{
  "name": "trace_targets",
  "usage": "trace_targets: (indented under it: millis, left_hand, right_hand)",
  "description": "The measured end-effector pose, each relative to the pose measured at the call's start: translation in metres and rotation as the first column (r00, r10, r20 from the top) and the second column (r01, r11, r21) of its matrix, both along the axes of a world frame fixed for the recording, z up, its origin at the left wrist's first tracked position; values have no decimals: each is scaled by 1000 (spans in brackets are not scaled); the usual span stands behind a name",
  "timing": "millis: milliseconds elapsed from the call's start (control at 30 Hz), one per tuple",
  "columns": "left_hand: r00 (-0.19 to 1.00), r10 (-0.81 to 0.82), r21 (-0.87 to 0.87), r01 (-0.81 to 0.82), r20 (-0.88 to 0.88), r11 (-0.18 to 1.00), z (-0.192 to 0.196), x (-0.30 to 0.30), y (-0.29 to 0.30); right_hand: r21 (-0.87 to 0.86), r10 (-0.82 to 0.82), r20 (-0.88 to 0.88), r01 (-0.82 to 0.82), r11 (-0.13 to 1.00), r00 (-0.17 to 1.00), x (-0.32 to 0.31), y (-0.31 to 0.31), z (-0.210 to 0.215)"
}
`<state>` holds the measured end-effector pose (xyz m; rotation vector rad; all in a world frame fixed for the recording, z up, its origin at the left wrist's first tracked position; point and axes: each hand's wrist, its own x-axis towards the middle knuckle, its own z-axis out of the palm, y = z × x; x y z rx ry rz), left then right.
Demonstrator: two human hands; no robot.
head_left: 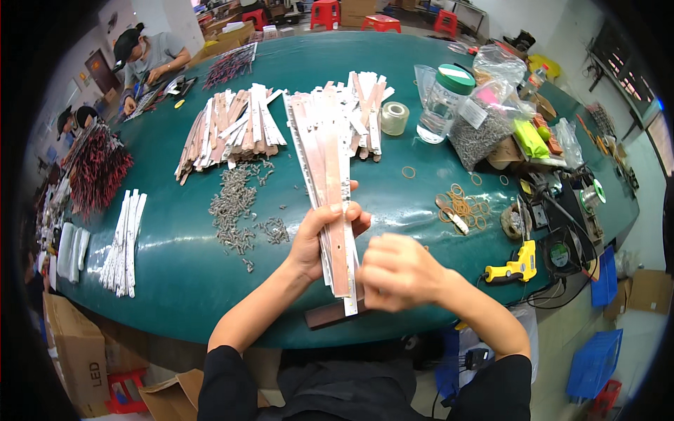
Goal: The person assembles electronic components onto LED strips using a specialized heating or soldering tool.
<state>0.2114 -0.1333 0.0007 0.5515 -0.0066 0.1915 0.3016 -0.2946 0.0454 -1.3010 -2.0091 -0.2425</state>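
My left hand (314, 235) is closed around a long bundle of thin flat circuit-board strips (332, 175), some white and some pinkish copper. The bundle stands tilted away from me, its far end fanned out. Beside its lower end, my right hand (401, 274) is curled with the fingers bent inward. Whatever lies in those fingers, if anything, is hidden. Below the strips, a dark brown bar (326, 316) lies at the table's near edge. Left of the bundle, small grey metal pieces (235, 200) lie in a loose heap, with a smaller heap next to it.
On the green table (161, 231), more strips (235, 130) are piled behind the metal pieces; white strips (125, 245) lie left. To the right are rubber bands (467, 208), a tape roll (394, 118), a green-lidded jar (442, 105) and a yellow glue gun (516, 265). A co-worker (151, 59) sits far left.
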Motion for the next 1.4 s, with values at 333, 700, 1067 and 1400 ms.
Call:
trace_targets:
  millis: [333,700,1067,1400]
  left_hand:
    - [964,265,518,-228,3,824,21,-4,46]
    - [875,-387,718,-466,290,-517,8,66,41]
    - [699,-699,560,-642,149,-523,-4,151,45]
    - [785,-510,638,-600,352,-483,-6,99,-10]
  right_hand:
    - [-15,-662,250,687,727,706,64,-71,-31]
    - [-371,-992,-120,925,79,37,54,-229,-59]
    - [-692,-877,-187,693,-203,-444,34,-236,-85]
    - [-505,-851,185,696,-511,-491,45,-218,-77]
